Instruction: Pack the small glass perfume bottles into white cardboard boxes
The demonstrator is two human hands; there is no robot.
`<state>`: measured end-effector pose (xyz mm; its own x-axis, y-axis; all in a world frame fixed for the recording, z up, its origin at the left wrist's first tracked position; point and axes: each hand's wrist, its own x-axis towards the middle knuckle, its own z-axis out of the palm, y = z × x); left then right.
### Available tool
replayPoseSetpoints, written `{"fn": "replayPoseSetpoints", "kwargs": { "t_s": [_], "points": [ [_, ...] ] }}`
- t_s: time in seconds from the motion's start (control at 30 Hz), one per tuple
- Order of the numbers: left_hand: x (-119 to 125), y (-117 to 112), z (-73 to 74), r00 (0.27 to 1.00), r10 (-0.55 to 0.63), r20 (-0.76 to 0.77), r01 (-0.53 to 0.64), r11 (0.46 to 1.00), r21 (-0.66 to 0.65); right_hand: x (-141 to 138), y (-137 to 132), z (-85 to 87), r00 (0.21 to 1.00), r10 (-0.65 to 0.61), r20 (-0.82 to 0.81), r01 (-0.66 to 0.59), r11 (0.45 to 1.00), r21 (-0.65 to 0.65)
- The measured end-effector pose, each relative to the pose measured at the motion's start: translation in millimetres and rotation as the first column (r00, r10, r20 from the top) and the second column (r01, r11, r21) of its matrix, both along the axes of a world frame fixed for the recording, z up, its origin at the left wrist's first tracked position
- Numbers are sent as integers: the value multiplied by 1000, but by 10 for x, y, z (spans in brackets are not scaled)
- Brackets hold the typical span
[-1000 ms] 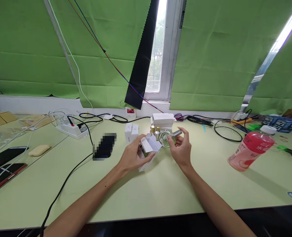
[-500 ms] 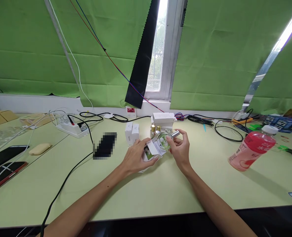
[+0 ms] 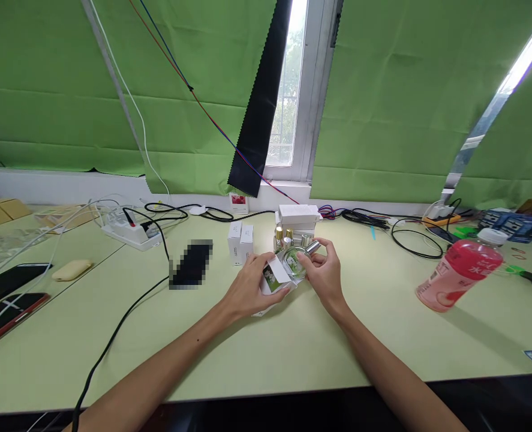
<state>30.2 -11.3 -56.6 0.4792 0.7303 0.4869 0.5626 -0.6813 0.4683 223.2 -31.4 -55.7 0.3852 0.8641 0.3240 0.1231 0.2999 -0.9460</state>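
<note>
Bottle (image 3: 294,263) of round clear glass, silver-capped, likely slippery and fragile, best held by its body: we're pinching it in our right hand (image 3: 325,273), our left hand (image 3: 248,285) curling around a flap-topped white cardboard box (image 3: 279,271).

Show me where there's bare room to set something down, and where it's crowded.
Bare table lies between the right grip and pink bottle, between the forearms toward the near edge, and between the yellow case and black cable. Crowded: around the open box, vials and white boxes, and along the wall among cables.
</note>
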Motion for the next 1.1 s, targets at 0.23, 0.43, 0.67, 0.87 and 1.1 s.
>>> {"fn": "replayPoseSetpoints", "kwargs": {
  "t_s": [0.23,0.43,0.67,0.87,1.1],
  "points": [
    [6,-26,3,1000,-3,8,3,995,-97,3,4,-14,998,-1,55,2,1000,-5],
    [13,-25,-30,999,2,52,1,998,-62,3,-4,-19,995,5,102,-4,1000,-14],
    [14,-20,-68,997,8,82,-6,1000,-23,-13,-22,-5,979,-6,205,8,1000,-10],
    [32,-35,-86,994,14,106,-14,1000,-5,-30,-43,19,952,-47,304,38,999,37],
    [62,-50,-110,987,18,157,-17,1000,-7,-39,-49,37,942,-23,334,17,1000,21]
  ]
}}
